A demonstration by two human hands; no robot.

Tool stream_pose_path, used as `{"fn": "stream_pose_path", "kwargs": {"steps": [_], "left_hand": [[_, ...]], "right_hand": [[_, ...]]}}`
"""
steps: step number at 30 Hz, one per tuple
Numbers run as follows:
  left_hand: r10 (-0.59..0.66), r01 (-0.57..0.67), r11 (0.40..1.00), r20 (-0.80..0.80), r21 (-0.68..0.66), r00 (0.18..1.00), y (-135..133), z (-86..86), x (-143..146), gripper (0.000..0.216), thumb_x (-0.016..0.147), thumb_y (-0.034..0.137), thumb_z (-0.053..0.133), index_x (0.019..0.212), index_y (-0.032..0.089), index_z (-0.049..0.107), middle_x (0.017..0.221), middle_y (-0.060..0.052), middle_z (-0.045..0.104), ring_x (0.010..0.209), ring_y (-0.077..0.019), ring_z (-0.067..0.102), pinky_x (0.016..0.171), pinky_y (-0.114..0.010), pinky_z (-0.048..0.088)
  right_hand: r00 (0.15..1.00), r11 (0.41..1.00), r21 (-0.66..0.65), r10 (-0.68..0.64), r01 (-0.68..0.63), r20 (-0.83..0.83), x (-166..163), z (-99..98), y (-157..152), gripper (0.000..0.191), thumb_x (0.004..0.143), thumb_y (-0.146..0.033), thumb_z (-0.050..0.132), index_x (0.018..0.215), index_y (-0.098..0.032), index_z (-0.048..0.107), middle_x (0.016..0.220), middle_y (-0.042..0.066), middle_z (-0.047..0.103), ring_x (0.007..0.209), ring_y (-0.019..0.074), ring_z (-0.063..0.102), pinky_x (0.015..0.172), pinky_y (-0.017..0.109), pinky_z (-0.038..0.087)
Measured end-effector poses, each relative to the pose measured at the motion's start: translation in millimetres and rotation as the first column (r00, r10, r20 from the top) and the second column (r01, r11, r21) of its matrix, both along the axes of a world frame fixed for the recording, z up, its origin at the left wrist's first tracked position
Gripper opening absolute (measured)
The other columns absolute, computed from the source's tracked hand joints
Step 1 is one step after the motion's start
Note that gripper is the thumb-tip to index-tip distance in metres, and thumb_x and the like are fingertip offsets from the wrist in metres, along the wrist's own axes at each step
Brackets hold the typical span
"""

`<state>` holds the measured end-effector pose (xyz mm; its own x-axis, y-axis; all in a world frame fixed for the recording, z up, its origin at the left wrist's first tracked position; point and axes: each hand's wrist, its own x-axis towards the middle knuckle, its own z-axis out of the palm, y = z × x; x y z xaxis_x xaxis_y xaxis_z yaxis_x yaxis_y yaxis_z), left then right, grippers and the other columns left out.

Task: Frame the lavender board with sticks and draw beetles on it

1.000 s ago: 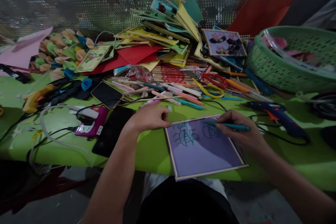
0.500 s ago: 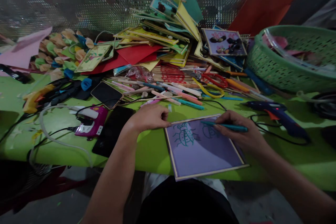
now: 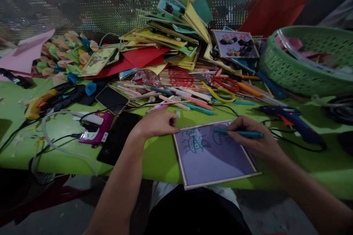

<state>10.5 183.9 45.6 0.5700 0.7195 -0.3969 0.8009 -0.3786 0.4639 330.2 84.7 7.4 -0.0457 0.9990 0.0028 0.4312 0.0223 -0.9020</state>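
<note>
A purple card [image 3: 212, 169] with thin wooden strips along its edges lies slightly turned on the green table. It carries a teal drawing of a bug-like creature [image 3: 193, 143] at the upper left and a partial round outline [image 3: 220, 139] at the upper right. My right hand [image 3: 248, 134] pinches a teal felt-tip pen [image 3: 245, 133], whose tip points left, at the top of the partial outline. My left hand [image 3: 158, 122] rests with curled fingers at the card's upper left corner, its lowest digit pressing the edge there.
Loose markers [image 3: 193, 99], yellow-handled scissors [image 3: 220, 93] and a stack of framed cards [image 3: 165, 40] lie behind the card. To the right are a blue glue gun [image 3: 296, 119] and a green basket [image 3: 298, 69]. On the left, phones [image 3: 118, 136] lie beside a magenta power adapter [image 3: 96, 128] with cables.
My right hand and the teal pen have shifted slightly to the right along the partial outline. My left hand and the card have stayed in place.
</note>
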Motion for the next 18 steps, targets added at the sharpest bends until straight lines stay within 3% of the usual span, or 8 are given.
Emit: {"fn": "stream_pose_path", "kwargs": {"steps": [9, 18], "left_hand": [[0.001, 0.000, 1.000, 0.017, -0.014, 1.000, 0.5, 1.1, -0.1, 0.031, 0.082, 0.049, 0.072, 0.073, 0.021, 0.061, 0.070, 0.001, 0.063, 0.070, -0.0174, 0.054, 0.064, -0.032, 0.028], [0.017, -0.017, 1.000, -0.023, -0.022, 1.000, -0.7, 6.0, 2.1, 0.030, 0.082, 0.048, 0.071, 0.073, 0.021, 0.060, 0.072, 0.001, 0.064, 0.069, -0.0167, 0.052, 0.062, -0.032, 0.027]], "right_hand": [[0.989, 0.988, 0.073, -0.134, 0.139, -0.069, 9.8, -8.6, -2.5, 0.025, 0.080, -0.046, 0.086, 0.080, -0.028, 0.069, 0.076, 0.001, 0.068, 0.068, 0.0204, 0.059, 0.062, 0.034, 0.045], [0.994, 0.990, 0.088, -0.110, 0.110, -0.006, 4.2, -1.7, -0.1, 0.018, 0.081, -0.036, 0.081, 0.077, -0.024, 0.068, 0.072, 0.000, 0.066, 0.066, 0.0182, 0.058, 0.062, 0.032, 0.043]]}}
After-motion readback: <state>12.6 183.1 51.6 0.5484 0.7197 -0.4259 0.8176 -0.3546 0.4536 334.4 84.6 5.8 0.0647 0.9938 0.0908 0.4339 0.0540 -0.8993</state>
